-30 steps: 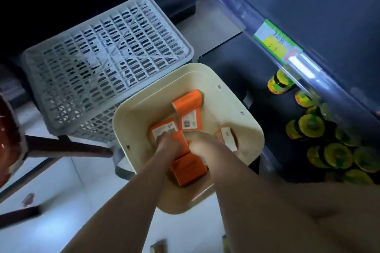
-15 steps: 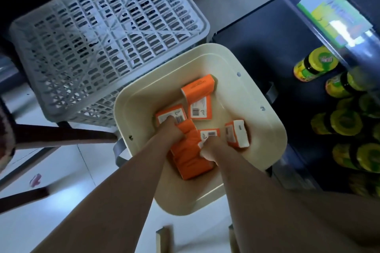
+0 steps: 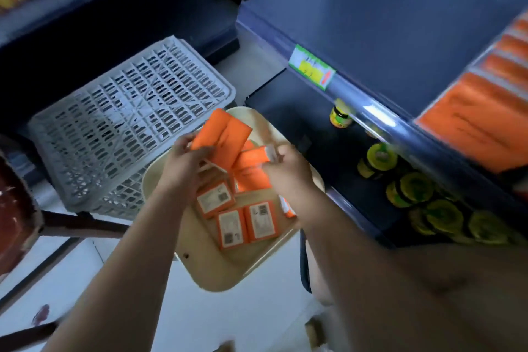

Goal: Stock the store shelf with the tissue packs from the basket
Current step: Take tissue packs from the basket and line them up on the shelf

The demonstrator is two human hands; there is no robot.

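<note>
My left hand (image 3: 183, 164) grips two packs (image 3: 221, 137), my right hand (image 3: 288, 171) pinches a third pack (image 3: 251, 158), both over the basket (image 3: 217, 277).

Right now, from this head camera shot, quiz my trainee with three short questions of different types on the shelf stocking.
1. True or false: the left hand and the right hand each hold orange tissue packs over the cream plastic basket.
2. What stands on the dark lower shelf? A) yellow-lidded jars B) milk cartons C) bananas
3. Fill in: the grey slatted plastic crate lies to the basket's ____.
Key: 1 true; 2 A; 3 left.
</note>
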